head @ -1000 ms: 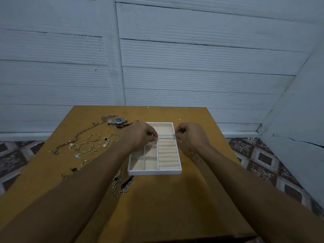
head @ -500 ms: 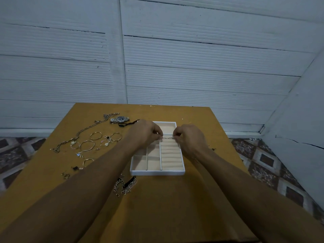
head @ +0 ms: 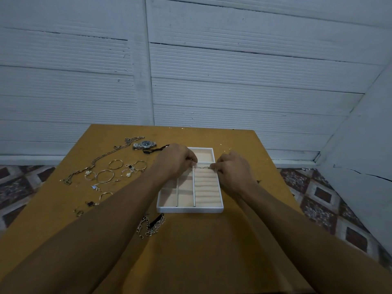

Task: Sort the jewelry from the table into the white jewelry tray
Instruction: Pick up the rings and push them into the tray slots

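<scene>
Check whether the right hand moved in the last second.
Yes: the right hand, pinching a thin chain, has shifted slightly left, now reaching past the tray at its right wall.

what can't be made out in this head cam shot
Head view, thin piece pinched between left hand and right hand: too small and dim to tell its kind.
Head view, white jewelry tray: the left forearm covers part of its left compartments.
Head view, black cord: its right end runs under the left hand.
Head view, watch: dial too small to read.
</scene>
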The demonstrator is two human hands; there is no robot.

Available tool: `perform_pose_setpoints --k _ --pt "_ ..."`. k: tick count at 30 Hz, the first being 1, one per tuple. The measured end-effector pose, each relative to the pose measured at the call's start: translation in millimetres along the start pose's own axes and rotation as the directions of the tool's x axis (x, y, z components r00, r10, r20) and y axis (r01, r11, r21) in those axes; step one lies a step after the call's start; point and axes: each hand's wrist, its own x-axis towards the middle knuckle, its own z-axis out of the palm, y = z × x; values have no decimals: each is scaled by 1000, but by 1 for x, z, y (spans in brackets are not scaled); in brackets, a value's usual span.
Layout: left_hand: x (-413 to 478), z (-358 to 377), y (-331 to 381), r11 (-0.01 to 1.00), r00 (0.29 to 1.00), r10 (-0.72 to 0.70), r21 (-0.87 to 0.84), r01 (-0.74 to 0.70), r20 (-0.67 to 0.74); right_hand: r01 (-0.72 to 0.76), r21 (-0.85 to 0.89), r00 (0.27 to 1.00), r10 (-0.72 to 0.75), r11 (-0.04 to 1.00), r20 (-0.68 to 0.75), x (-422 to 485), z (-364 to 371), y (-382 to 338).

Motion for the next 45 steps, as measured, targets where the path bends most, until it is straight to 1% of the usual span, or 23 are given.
perform_pose_setpoints --k 14,18,21,27,37,40,42,45 --pt "2 5 2 999 1000 -4 35 5 -28 -47 -6 996 47 999 77 -8 3 -3" --pt "3 11 5 1000 999 -1 18 2 -40 -98 52 991 92 994 97 -7 1 -4" --pt "1 18 8 999 997 30 41 -27 -77 -130 105 987 118 986 112 -7 -1 -5" --pt "-1 24 10 977 984 135 181 -113 -114 -167 181 981 146 969 125 -10 -5 -6" --pt "-6 27 2 934 959 257 286 -215 -120 -231 188 971 215 955 101 -21 -10 8" --pt "-9 26 -2 909 950 297 334 -250 -98 -248 186 967 230 951 109 -25 -10 10" --pt "-11 25 -3 892 948 307 372 -256 -82 -255 192 965 238 948 107 -28 -10 10" --pt "-15 22 0 892 953 296 374 -254 -58 -260 199 965 244 945 98 -31 -11 11"
